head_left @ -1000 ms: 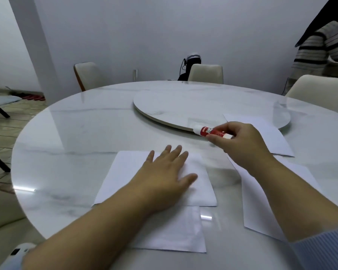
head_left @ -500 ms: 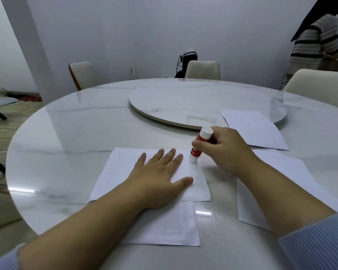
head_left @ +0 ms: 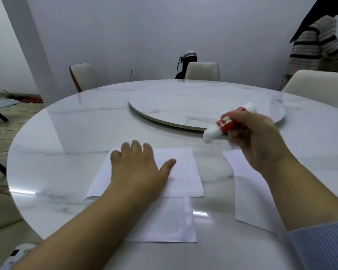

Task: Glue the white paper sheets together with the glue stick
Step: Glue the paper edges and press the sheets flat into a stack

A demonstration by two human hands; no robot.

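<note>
**A:** Where are the hands and the glue?

**B:** The left hand [head_left: 139, 166] lies flat, fingers straight and spread a little, on a white paper sheet [head_left: 181, 172] in the lower centre of the frame. The right hand [head_left: 256, 141], at centre right, has its fingers curled round a red glue stick [head_left: 224, 123], lifted above the table and tilted, its white end pointing down-left. Hand and stick are motion-blurred.

**A:** How do the paper edges lie?

**B:** The pressed sheet's near edge overlaps a second sheet [head_left: 174, 221] below it, which reaches toward the frame's bottom. A third sheet [head_left: 250, 191] lies to the right under the right forearm, apart from the first, with a strip of bare marble between them. A fourth sheet [head_left: 221, 113] shows only a corner behind the glue stick.

**A:** What room surrounds them?

**B:** The round marble table [head_left: 76, 137] stretches bare to the left of the sheets. A raised turntable [head_left: 183, 102] sits in the middle, its near rim just beyond the glue stick. Chairs [head_left: 202, 71] stand at the far edge, and another person's striped sleeve [head_left: 312, 41] shows at upper right.
</note>
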